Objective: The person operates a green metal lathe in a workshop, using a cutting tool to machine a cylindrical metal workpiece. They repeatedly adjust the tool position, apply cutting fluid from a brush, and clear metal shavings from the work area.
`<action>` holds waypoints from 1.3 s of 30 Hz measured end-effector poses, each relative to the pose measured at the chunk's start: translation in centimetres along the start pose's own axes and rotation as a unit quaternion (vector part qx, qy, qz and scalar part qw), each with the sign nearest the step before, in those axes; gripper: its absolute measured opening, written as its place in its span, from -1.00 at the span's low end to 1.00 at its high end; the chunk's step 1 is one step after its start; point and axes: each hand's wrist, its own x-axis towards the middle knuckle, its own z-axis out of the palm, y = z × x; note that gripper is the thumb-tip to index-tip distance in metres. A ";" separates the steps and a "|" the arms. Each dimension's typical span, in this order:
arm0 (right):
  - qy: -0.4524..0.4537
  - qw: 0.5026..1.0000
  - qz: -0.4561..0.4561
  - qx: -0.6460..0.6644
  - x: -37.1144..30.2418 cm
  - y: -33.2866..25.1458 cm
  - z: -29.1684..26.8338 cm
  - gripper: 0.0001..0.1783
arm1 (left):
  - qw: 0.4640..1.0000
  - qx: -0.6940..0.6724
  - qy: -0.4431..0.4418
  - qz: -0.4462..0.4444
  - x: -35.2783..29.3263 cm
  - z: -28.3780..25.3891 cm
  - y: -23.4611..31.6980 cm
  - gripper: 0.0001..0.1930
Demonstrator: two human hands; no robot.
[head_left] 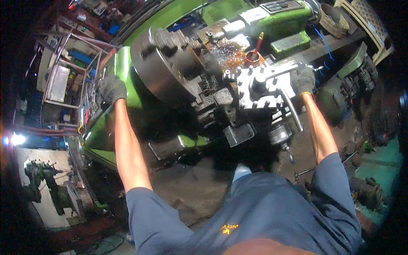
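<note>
My right hand (pixel 304 80), in a dark glove with a yellow cuff edge, is closed round the lever (pixel 278 73) on top of the lathe's square tool post (pixel 248 100). Bolts line the post's edges. My left hand (pixel 113 89), also gloved, is at the green headstock (pixel 123 70), beside several hand tools (pixel 90 95). Its fingers look curled, but what they hold is hidden. Between my hands is the large steel chuck (pixel 155 70), with a dark, stepped round workpiece (pixel 182 61) at its face.
A red pot (pixel 252 58) with a brush (pixel 259 42) stands behind the tool post, near wet metal chips (pixel 227 55). The green tailstock (pixel 280 21) is at the back right. A handwheel (pixel 279 135) and a bar handle (pixel 291 110) stick out towards me. A metal rack (pixel 59 80) stands left.
</note>
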 end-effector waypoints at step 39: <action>-0.003 1.000 0.023 -0.006 -0.2 -0.5 -1.1 -0.64 | 0.999 -0.033 -0.003 0.007 -0.3 0.0 0.0 -0.79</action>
